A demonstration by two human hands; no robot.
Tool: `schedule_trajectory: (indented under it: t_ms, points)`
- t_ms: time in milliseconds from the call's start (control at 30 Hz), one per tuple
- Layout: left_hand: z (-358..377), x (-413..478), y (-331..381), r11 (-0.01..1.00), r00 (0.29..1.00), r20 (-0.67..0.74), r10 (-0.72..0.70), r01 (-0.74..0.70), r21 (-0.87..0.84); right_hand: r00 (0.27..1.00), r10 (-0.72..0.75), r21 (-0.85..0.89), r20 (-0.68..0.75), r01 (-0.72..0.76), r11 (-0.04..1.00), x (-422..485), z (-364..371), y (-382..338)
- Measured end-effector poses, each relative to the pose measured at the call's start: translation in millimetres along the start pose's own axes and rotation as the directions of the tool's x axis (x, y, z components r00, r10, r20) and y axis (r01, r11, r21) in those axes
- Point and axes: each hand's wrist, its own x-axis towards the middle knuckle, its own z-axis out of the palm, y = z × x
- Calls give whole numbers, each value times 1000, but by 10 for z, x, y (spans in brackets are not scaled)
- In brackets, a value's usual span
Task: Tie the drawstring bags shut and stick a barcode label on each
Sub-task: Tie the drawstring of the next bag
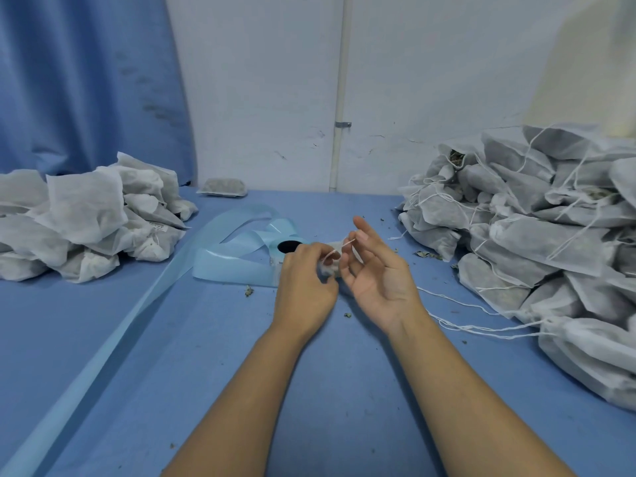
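Small white bag (mostly hidden) mid-table; drawstring slanting up rightward.

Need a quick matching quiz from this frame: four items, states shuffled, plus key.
Things:
1. left pile
2. right pile
3. held bag
4. label roll

States:
a. long strings trailing loose
b. light blue, liner unspooled
c. gripped by the left hand
d. no long strings trailing

Pairs: 1-d, 2-a, 3-c, 4-b
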Motion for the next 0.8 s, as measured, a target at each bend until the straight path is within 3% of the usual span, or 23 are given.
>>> schedule_trajectory:
  t_ms: [67, 233, 333, 400, 467, 600, 700, 800]
  points:
    - [13, -11, -11, 997, 996, 49, 69, -70, 16, 1000, 12, 23, 22, -12, 1000, -4, 9, 10]
    - [22, 18, -15, 992, 991, -52, 127, -126, 29, 994, 29, 105, 103, -39, 994, -27, 22, 8]
    - [13, 19, -28, 982, 984, -13, 178, -176, 70, 990, 35, 171, 133, -58, 984, -28, 25, -10]
    - [2, 10, 8, 994, 994, 8, 106, -106, -25, 988, 39, 224, 152, -73, 972, -30, 21, -32]
    - [-5, 24, 77, 983, 998, -61, -9, -2, -184, 988, 32, 226, 150, -66, 972, -33, 22, -49]
    - [-48, 102, 191, 868, 946, -233, -228, 89, -489, 1000, -23, 100, -6, 23, 995, -3, 34, -10]
    - [-99, 173, 188, 779, 892, -285, -350, 108, -618, 978, -102, -162, -184, 72, 984, 29, -14, 23]
    - [-139, 236, 169, 663, 833, -237, -501, 193, -723, 962, -138, -415, -237, 28, 910, 45, -46, 78]
